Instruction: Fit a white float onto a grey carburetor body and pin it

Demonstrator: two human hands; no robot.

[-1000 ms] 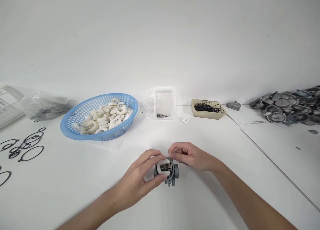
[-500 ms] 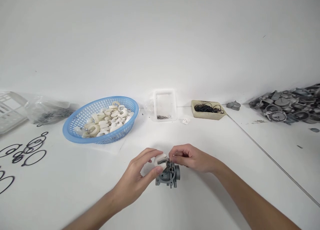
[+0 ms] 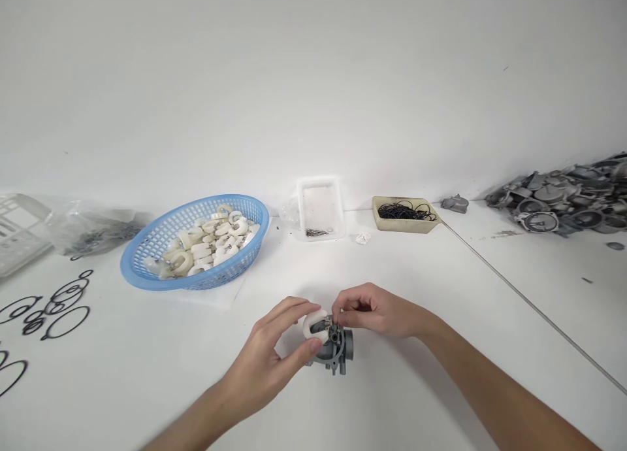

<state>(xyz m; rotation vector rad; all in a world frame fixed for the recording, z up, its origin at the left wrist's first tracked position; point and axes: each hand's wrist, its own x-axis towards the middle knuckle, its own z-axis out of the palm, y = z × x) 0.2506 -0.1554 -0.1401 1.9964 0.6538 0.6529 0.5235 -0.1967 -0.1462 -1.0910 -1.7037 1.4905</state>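
A grey metal carburetor body [image 3: 337,354] sits on the white table in front of me, its open side facing up. My left hand [image 3: 277,346] grips a white U-shaped carburetor float [image 3: 309,325] between thumb and fingers, over the left part of the body. My right hand [image 3: 375,309] is closed in a pinch at the hinge end of the float, at the top of the body. Whatever lies between those fingertips is too small to make out.
A blue basket [image 3: 128,268] of white floats stands at left. Behind are a white tray [image 3: 321,206] with small pins and a yellowish tray [image 3: 409,225] of black rings. Black rubber rings [image 3: 68,321] lie far left. Grey metal bowls [image 3: 548,193] are heaped right, near a thin rod [image 3: 529,307].
The float has tilted and come down a little, so more of its U shape shows. My right hand keeps its pinch at almost the same spot. The view has shifted slightly.
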